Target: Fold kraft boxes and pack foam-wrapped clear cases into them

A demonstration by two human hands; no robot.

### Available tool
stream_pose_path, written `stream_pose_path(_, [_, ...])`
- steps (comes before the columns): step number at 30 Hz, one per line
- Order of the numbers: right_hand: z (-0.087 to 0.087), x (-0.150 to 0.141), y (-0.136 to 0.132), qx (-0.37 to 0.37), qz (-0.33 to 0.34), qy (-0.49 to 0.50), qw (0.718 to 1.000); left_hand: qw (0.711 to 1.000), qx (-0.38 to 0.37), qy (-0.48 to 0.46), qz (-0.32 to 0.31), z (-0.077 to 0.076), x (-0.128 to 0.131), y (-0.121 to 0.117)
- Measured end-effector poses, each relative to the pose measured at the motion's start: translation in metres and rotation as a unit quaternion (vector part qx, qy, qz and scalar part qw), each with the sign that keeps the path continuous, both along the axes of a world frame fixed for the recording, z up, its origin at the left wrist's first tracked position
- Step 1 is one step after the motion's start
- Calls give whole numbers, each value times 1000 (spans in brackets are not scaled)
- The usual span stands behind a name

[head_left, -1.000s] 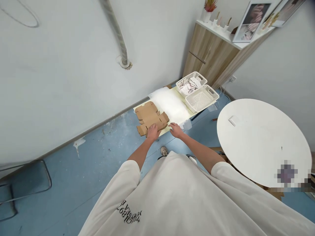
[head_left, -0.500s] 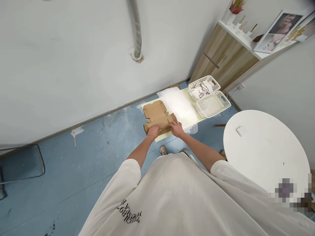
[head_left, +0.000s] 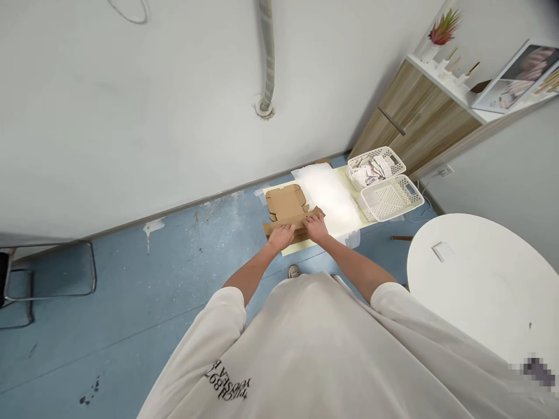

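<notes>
A partly folded cardboard box (head_left: 286, 201) lies on a low surface with a pale yellow edge (head_left: 292, 248). Its far panel is flat, with notched flaps at the sides, while the near part is folded upward. My left hand (head_left: 282, 235) has its fingers bent over the near fold, on the left. Toward the right end of that fold, my right hand (head_left: 316, 226) holds the cardboard with curled fingers. The undersides of both hands and the thumbs are hard to make out.
Right of the box is a bright white patch (head_left: 325, 189). Beyond stand a white basket of papers (head_left: 375, 166) and a second white basket (head_left: 391, 199). A round white table (head_left: 480, 279) is at the right, a wooden cabinet (head_left: 414, 110) behind, a metal-framed chair (head_left: 91, 267) far left.
The near part of the cardboard has been tipped up along its fold, with both hands still on it. The whole view has shifted, so things appear further right and slightly lower.
</notes>
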State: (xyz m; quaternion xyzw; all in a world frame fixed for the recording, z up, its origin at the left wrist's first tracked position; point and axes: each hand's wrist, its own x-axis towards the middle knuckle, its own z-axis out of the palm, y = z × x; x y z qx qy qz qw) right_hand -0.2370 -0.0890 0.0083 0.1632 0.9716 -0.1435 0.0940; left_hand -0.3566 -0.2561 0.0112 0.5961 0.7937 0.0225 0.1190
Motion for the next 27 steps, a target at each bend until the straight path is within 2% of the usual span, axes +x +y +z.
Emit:
stream_pose_path(3, [8,-6,4,-5,18,18,1000,1000,15,14,6,12,-1,-2])
stream_pose_path(7, [26,-14,7,-26,20,30,999,997,54,19,44,27,0,-3])
stream_pose_path(12, [58,-23,13,1,35,86,996,990,111,36,74,51,-3,2])
stream_pose_path(16, [87,-17,26,19,25,130,991,988,139,33,52,70,-4,17])
stream_pose_path(22, [124,31,55,56,-44,176,982,985,167,36,-33,103,11,65])
stream_pose_path(27, [154,101,90,90,-122,221,963,964,237,40,-115,140,54,127])
